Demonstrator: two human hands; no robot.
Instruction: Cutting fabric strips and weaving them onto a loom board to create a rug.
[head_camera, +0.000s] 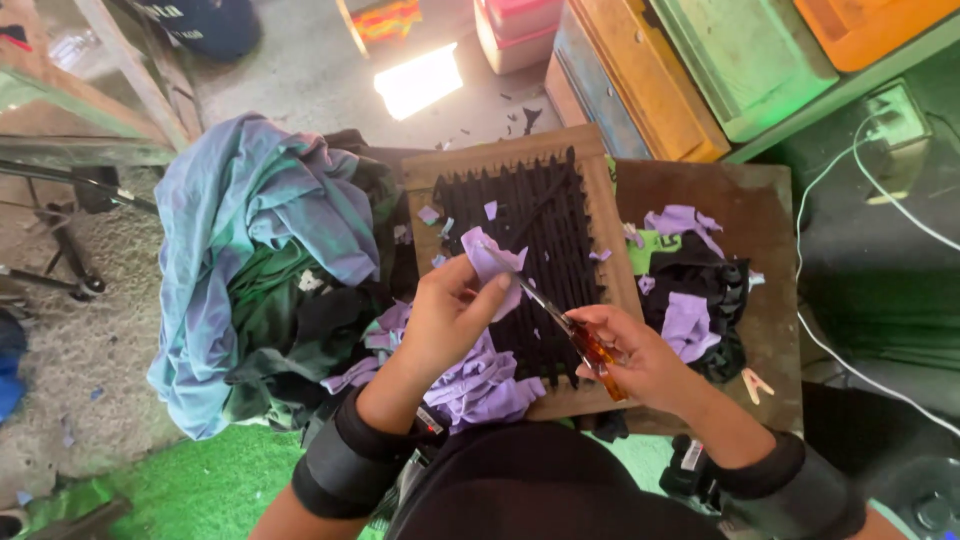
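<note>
My left hand (448, 318) pinches a scrap of light purple cloth (492, 266) and holds it up over a wooden frame loom (600, 190) strung with black strips. My right hand (640, 355) grips scissors with amber handles (592, 350); their blades reach up-left to the edge of the purple scrap. More purple fabric (480, 385) lies bunched under my left wrist, on the loom's near edge. Small purple snippets dot the black weave.
A heap of blue-grey, green and black clothes (265, 260) lies to the left. Purple, green and black scraps (690, 290) sit on the brown board right of the loom, beside a wooden clothespin (755, 383). Coloured crates (700, 60) stand behind. White cables (860, 190) run at right.
</note>
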